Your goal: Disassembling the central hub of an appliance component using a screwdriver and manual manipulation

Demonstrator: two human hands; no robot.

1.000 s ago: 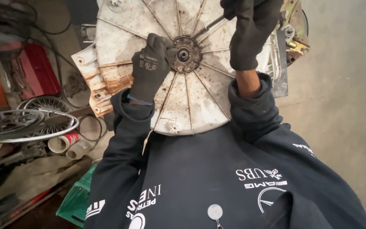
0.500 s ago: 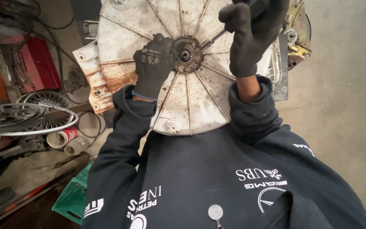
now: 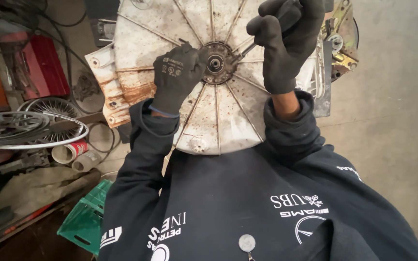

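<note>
Rust-stained white plastic fills the upper middle of the head view, where a round ribbed washing-machine tub is seen lying on a grey concrete floor, with a dark metal hub set at its centre. The left hand, covered by a dark work glove, is laid on the tub just left of the hub, its fingers curled together and its fingertips pressed against the hub's rim; whether anything is pinched between them cannot be told. The right hand, also gloved, is raised at the upper right of the frame, its fingers wrapped tightly around the handle of a screwdriver, whose thin shaft is slanted down to the left so that its tip is met by the hub's right edge. Dark sweatshirt sleeves and a chest are shown across the lower half of the frame. At the left edge, a spoked bicycle wheel is seen lying flat, with a red metal box above it and a green plastic crate at the lower left. A yellowish metal bracket is seen at the tub's upper right.
</note>
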